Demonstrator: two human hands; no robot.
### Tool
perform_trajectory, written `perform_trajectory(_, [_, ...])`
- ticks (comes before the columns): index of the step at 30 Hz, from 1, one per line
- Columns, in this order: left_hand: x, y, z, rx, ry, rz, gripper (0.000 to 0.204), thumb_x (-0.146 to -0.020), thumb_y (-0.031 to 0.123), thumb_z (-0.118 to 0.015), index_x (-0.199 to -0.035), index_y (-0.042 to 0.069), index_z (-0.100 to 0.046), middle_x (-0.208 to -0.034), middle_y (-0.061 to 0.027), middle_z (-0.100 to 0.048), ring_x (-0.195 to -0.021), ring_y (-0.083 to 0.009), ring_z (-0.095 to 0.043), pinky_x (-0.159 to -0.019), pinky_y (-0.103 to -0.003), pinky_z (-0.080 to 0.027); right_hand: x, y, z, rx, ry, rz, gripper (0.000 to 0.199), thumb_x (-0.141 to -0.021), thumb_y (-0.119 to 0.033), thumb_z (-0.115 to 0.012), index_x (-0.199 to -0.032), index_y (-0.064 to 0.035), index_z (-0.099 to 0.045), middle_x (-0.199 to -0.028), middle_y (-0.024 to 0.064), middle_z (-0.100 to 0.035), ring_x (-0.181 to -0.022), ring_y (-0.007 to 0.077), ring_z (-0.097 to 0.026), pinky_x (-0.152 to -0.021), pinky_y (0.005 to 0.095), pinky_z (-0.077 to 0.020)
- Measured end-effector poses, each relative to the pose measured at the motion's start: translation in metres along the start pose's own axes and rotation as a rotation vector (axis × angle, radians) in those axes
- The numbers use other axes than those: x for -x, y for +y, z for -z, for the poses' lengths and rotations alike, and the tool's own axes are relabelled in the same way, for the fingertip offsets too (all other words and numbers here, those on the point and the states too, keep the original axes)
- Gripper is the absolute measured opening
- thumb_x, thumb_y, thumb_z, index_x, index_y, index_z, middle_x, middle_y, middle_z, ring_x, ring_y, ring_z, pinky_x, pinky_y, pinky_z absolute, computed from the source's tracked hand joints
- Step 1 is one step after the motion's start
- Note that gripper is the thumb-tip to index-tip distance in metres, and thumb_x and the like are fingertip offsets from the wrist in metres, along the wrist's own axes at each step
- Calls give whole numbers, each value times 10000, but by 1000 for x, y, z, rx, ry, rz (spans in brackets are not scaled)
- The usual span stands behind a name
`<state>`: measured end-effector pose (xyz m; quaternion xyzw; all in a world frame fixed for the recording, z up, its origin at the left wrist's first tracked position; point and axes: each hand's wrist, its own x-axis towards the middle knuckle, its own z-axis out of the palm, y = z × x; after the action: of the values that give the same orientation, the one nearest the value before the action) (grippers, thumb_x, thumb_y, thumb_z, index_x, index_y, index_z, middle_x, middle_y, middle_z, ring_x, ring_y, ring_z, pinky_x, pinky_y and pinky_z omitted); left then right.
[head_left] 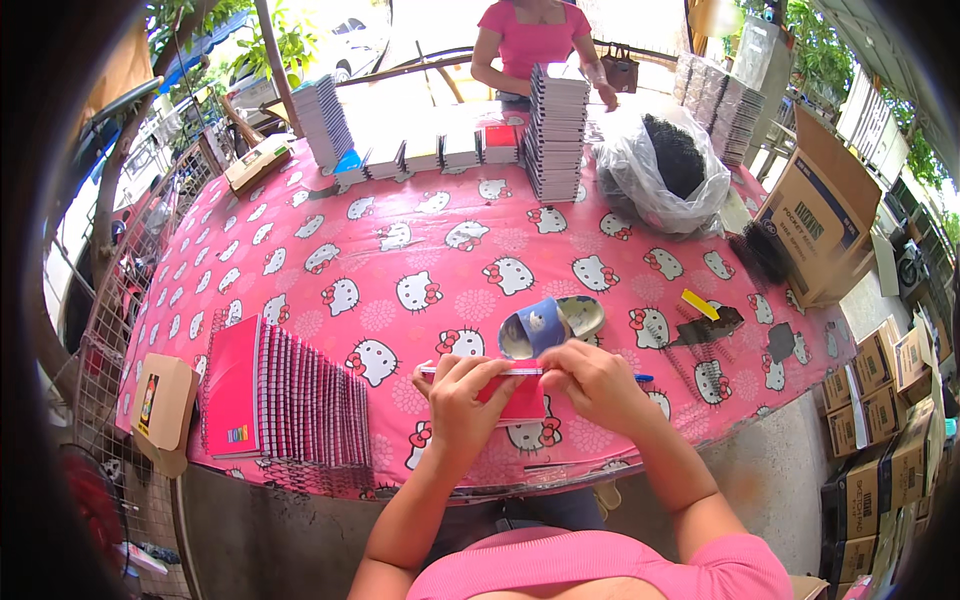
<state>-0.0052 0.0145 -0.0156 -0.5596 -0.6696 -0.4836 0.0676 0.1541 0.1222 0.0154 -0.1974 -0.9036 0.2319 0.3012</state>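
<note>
My left hand point(462, 400) is closed around a small notebook point(523, 402) with a red-pink cover, held edge-up over the near side of the table. At the notebook's right end, the fingers of my right hand point(597, 388) are pinched together; what lies between them is too small to make out. Just beyond the hands sits a blue slide sandal point(530, 330) with a paler one beside it. A blue pen point(644, 378) shows past my right hand. Loose black wire spirals point(690, 365) lie further right. To the left, red spiral notebooks point(236, 390) stand in a long leaning row.
Tall notebook stacks point(557, 135) and a plastic bag of black spirals point(672, 165) occupy the far side. An open carton point(815, 220) is at the right edge, above boxes on the floor. Across the table stands a person in a pink top point(535, 45).
</note>
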Motion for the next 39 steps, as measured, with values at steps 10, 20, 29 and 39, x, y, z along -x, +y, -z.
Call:
perform_trajectory(10, [3, -3, 1, 11, 13, -43, 258, -656, 176, -824, -881, 102, -722, -845, -10, -679, -838, -188, -591, -803, -356, -399, -24, 110, 9, 232, -80, 75, 433, -763, -173, -719, -1151, -61, -564, -949, 134, -658, -890, 330, -644, -798, 391, -516])
perform_trajectory(20, [2, -3, -11, -13, -4, -28, 292, -614, 301, -843, -819, 155, -693, -797, 43, -668, -832, -139, -589, -870, -379, -279, -1, 128, 2, -552, -61, -8, 418, -727, -185, -767, -1076, -57, -576, -931, 78, -651, -842, 193, -636, -754, 348, -502])
perform_trajectory(29, [-2, 2, 3, 53, -90, 60, 411, -644, 220, -844, -986, 104, -648, -846, -13, -672, -860, -167, -618, -882, -389, -345, -36, 81, 0, -79, -217, -119, 381, -642, -45, -740, -1003, -33, -616, -870, 82, -669, -800, 172, -654, -723, 326, -524])
perform_trajectory(39, [28, -47, 10, 746, 158, 444, 325, -795, -40, -721, -1086, 1, -581, -1057, -77, -640, -955, -120, -626, -792, -253, -533, -56, 60, -12, -669, -329, -112, 478, -639, 56, -699, -1101, -30, -611, -848, 45, -644, -791, 114, -613, -658, 310, -523])
